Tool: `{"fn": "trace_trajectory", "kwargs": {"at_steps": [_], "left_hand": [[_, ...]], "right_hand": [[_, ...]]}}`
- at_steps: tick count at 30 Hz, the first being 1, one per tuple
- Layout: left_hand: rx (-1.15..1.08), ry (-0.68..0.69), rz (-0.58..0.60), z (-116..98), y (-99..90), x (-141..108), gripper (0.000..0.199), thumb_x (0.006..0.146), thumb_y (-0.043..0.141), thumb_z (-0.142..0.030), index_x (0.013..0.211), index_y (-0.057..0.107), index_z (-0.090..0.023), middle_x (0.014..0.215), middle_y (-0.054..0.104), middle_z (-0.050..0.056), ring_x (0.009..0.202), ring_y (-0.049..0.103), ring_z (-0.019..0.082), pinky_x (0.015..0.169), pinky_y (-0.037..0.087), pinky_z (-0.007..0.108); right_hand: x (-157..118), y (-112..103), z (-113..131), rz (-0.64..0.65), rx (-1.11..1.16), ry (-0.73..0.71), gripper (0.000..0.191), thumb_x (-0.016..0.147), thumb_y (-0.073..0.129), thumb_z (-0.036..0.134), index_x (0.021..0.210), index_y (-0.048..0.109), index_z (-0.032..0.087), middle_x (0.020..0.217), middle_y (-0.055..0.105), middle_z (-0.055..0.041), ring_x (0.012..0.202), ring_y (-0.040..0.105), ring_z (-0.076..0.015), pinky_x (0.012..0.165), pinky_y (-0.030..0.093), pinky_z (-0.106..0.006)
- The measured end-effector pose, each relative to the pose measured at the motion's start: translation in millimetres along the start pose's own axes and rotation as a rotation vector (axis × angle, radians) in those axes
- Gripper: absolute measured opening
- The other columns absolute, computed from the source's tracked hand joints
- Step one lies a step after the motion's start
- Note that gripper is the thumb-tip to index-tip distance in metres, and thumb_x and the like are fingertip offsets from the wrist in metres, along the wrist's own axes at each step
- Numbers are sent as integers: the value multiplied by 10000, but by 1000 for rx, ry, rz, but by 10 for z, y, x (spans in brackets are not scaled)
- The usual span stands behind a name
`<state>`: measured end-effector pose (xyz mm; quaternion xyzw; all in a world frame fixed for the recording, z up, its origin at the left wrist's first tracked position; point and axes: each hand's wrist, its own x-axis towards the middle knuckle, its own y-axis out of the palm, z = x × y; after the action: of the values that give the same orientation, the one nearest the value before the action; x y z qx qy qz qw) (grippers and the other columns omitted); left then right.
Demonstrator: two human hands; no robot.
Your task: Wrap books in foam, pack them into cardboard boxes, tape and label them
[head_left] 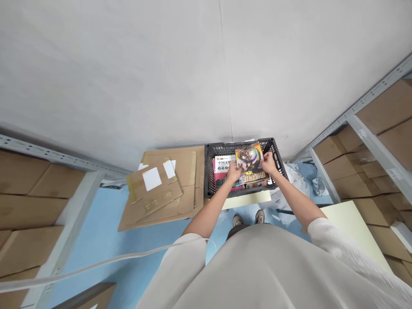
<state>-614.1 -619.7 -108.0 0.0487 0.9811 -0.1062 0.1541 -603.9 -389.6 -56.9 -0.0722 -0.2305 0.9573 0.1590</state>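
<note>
A black plastic crate (210,171) shows a lattice of small square openings. A glossy book (249,161) has a cover of gold, purple and orange, and a white-and-pink book (223,169) shows a white upper band above a pink lower area. Tan cardboard sheets (183,171) bear yellowish tape (135,184) and white labels (152,179). The floor (106,227) is pale blue and the wall (161,77) pale grey. Brown cartons (386,107) sit on a pale grey steel shelf (380,152). A cream board (350,227) lies beside white sleeves (322,229).
</note>
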Motion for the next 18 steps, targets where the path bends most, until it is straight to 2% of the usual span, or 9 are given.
{"fn": "trace_trajectory", "kwargs": {"at_steps": [4, 6, 8, 10, 13, 18], "left_hand": [[-80, -35, -5, -276, 88, -3, 502, 966, 725, -254, 1441, 575, -195, 1262, 779, 141, 1172, 743, 259, 1065, 543, 392], [-140, 4, 23, -427, 215, -14, 415, 995, 700, -289, 1393, 619, -198, 1335, 763, 150, 1258, 719, 275, 1105, 533, 405], [-209, 62, 76, -583, 387, -41, 336, 1012, 679, -309, 1331, 658, -206, 1337, 766, 138, 1263, 718, 279, 1109, 541, 415], [-260, 103, 132, -745, 590, -92, 322, 1003, 682, -294, 1313, 664, -207, 1271, 782, 127, 1187, 744, 273, 1070, 569, 421], [-283, 132, 204, -979, 937, -218, 458, 963, 728, -249, 1402, 605, -211, 1138, 789, 102, 1036, 771, 252, 966, 610, 412], [-224, 206, 385, -1206, 1670, -567, 587, 907, 799, -240, 1448, 571, -225, 1071, 775, 77, 961, 770, 226, 885, 617, 366]], "right_hand": [[-52, -299, 165, -103, 135, -65, 355, 779, 650, 353, 1029, 407, 288, 931, 569, 26, 846, 577, -182, 793, 514, -310], [-109, -507, 206, -153, 195, -77, 379, 783, 673, 377, 1043, 411, 291, 943, 575, 29, 857, 581, -177, 772, 522, -297], [-188, -750, 220, -202, 265, -67, 426, 774, 701, 401, 1067, 409, 297, 966, 587, 30, 855, 591, -173, 749, 532, -287], [-292, -1027, 208, -251, 337, -54, 479, 756, 723, 427, 1090, 403, 303, 995, 597, 28, 838, 603, -169, 724, 537, -285], [-512, -1492, 127, -330, 406, -45, 549, 728, 746, 458, 1129, 404, 305, 1012, 606, 23, 805, 614, -167, 706, 543, -295], [-1070, -2298, -247, -507, 371, 7, 632, 715, 769, 493, 1220, 444, 296, 1039, 635, 0, 828, 635, -190, 738, 568, -342]]}}
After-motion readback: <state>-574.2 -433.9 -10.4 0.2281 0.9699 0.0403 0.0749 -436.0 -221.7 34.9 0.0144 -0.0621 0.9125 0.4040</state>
